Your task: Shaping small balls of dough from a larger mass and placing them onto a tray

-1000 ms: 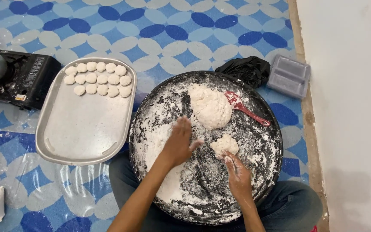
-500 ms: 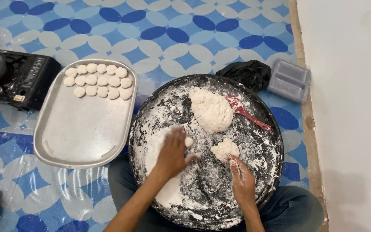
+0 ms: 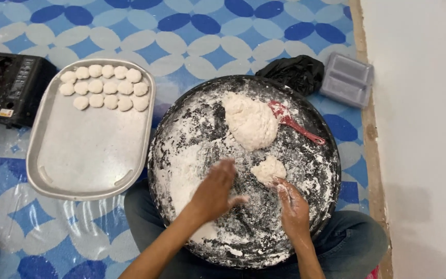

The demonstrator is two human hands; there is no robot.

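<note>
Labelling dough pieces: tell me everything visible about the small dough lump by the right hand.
The small dough lump is off-white, rough and irregular, dusted with flour. It lies on the round dark floured pan, just below the large dough mass and apart from it. The right hand touches its lower edge with its fingertips.

Light was bright, even and soft, with no hard glare. Faint shadows lay under the metal tray and right of the round black pan. The left hand was slightly motion-blurred; the frame was otherwise fairly sharp, with mild softness at the corners.
</note>
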